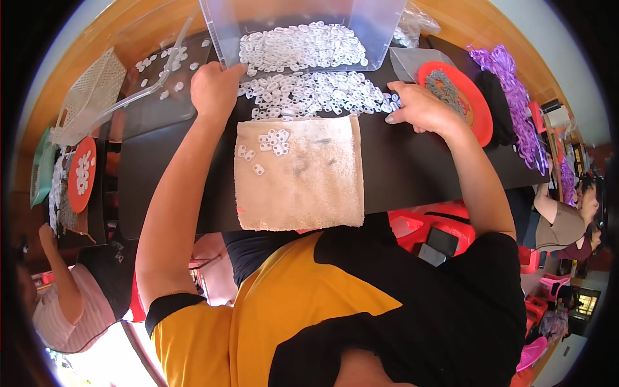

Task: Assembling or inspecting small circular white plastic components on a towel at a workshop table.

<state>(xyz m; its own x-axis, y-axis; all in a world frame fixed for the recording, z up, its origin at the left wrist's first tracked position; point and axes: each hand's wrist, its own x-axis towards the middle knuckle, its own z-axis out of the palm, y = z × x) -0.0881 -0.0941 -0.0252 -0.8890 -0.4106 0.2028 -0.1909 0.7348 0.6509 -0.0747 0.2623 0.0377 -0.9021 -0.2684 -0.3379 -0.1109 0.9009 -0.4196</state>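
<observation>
A clear plastic bin [377, 22] stands tipped toward me at the far side of the dark table, with a heap of small white plastic pieces [303, 46] inside. More of these pieces with holes [316, 93] lie spilled in front of it. At the bin's near left corner, my left hand [216, 90] is closed on its edge, the fingers partly hidden. My right hand [422, 108] rests at the right end of the spilled pieces, thumb and forefinger apart. Between my forearms lies a beige cloth [303, 187] with several white pieces [274, 140] at its upper left.
Right of my right hand sits a red plate [478, 122] holding grey chain-like stuff [445, 90]. Purple ribbon [509, 84] hangs beyond it. A clear lid [161, 97] and a white basket [93, 87] are at left. Another person [71, 303] sits at the left.
</observation>
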